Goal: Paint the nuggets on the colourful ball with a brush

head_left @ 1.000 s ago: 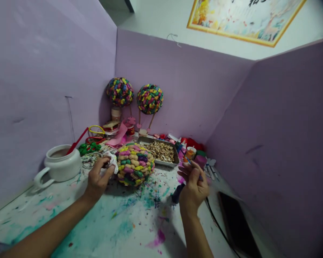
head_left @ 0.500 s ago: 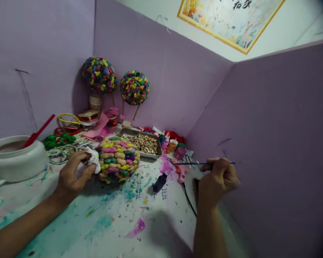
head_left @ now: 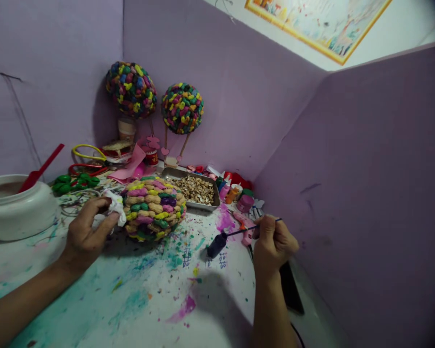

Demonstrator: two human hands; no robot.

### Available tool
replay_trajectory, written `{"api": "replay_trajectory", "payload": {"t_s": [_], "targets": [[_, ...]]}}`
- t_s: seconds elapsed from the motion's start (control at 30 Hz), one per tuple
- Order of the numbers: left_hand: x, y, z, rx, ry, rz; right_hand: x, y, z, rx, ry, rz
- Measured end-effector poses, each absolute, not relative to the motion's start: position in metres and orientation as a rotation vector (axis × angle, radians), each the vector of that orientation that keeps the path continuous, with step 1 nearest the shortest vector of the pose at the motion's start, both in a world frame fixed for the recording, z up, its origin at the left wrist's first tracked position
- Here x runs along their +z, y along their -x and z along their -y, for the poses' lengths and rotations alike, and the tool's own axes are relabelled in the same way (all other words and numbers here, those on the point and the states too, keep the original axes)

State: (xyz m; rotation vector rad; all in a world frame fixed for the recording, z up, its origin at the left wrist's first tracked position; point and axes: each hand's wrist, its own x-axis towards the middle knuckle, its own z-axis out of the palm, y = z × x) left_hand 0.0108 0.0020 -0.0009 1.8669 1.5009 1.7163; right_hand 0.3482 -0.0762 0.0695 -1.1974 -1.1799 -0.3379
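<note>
A ball covered in peanuts, some painted and some bare tan, rests on the table left of centre. Beside its left side, my left hand pinches a crumpled white tissue; whether the tissue touches the ball I cannot tell. My right hand is closed round a thin paintbrush, which slants down to the left. Its tip is at the mouth of a small dark purple paint bottle, which leans on the table.
A metal tray of shell pieces lies behind the ball. Paint bottles and a pink glue gun are on the right. At left stands a white pot with a red spatula. Two finished-looking peanut balls rise behind.
My right hand has moved left and slightly down, bringing the brush tip to the paint bottle's mouth. My left hand still holds the tissue near the ball. The view has shifted slightly.
</note>
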Motion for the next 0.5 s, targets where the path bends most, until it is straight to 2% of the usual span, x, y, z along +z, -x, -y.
{"api": "replay_trajectory", "payload": {"t_s": [0.3, 0.5], "targets": [[0.01, -0.013, 0.001, 1.7, -1.522, -1.461, 0.062, -0.34, 0.066, -0.304, 1.28, 1.453], [0.007, -0.013, -0.004, 1.755, -1.441, -1.443, 0.057, -0.344, 0.071, -0.403, 1.201, 1.165]]}}
